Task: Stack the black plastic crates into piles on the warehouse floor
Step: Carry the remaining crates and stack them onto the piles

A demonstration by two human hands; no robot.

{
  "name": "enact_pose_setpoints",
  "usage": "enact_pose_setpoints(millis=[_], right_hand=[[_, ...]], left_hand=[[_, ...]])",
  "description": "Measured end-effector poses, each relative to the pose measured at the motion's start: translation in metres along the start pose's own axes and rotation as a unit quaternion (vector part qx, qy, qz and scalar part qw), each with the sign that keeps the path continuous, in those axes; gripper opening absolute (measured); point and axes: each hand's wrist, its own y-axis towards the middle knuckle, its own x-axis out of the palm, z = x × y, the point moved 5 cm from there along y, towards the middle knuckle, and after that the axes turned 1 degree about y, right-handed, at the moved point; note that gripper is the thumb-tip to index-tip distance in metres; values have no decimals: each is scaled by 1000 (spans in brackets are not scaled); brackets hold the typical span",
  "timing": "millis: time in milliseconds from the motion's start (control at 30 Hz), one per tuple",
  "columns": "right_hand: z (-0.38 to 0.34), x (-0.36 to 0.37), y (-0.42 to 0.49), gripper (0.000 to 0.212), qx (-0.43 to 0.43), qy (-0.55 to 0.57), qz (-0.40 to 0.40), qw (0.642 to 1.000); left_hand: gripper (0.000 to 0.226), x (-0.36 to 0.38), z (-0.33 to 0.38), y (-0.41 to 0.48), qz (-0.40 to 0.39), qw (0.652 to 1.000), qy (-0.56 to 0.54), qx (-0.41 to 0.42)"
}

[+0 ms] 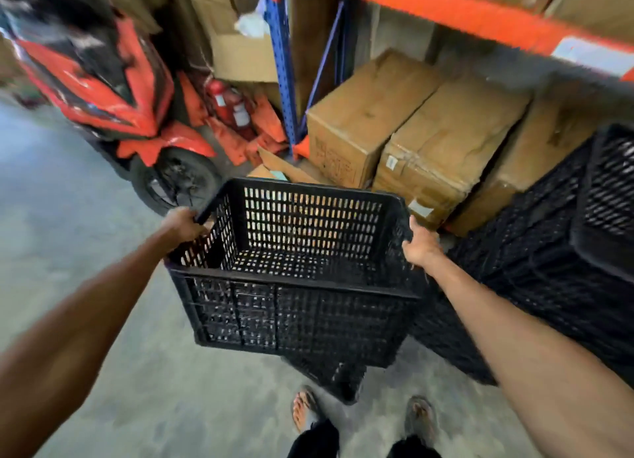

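I hold an empty black plastic crate (295, 306) in the air in front of me, open side up, tilted slightly. My left hand (183, 226) grips its left rim. My right hand (422, 243) grips its right rim. Below it, partly hidden, another black crate (338, 378) sits on the floor just ahead of my feet. To the right stands a pile of black crates (555, 269), with one more crate (614, 197) on top at the frame's edge.
A red scooter (113, 90) is parked at the left, its front wheel (178, 181) close to the held crate. Cardboard boxes (422, 138) fill the floor level of an orange and blue rack (284, 80). A fire extinguisher (228, 106) stands behind. Grey concrete floor (68, 238) lies to the left.
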Motion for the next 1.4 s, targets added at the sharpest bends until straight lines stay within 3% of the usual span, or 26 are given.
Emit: enact_pose_setpoints(millis=[100, 267, 433, 567, 800, 933, 1100, 1200, 1300, 1400], right_hand=[[-48, -82, -32, 70, -65, -63, 46, 995], [-95, -250, -96, 75, -143, -34, 206, 967], [-71, -379, -158, 64, -158, 27, 341, 926], [-9, -448, -214, 34, -102, 54, 434, 893], [138, -505, -291, 34, -8, 84, 509, 857], [235, -511, -321, 46, 45, 54, 524, 848], [340, -516, -324, 66, 69, 39, 498, 864], [392, -517, -316, 65, 72, 68, 484, 869], [438, -515, -304, 71, 67, 71, 474, 875], [473, -510, -293, 61, 64, 79, 465, 879]], left_hand=[[46, -86, 33, -26, 42, 997, 7, 63], [61, -238, 113, -67, 159, 976, 7, 147], [49, -331, 211, -110, 246, 941, -10, 230], [53, -360, 305, -144, 292, 905, -32, 306], [49, -331, 466, -208, 274, 861, -68, 424], [46, -275, 549, -250, 235, 844, -68, 478], [43, -197, 618, -287, 222, 847, -53, 479], [46, -159, 648, -306, 203, 847, -47, 488], [30, -128, 672, -323, 214, 846, -32, 488], [23, -102, 687, -334, 211, 851, -6, 481]])
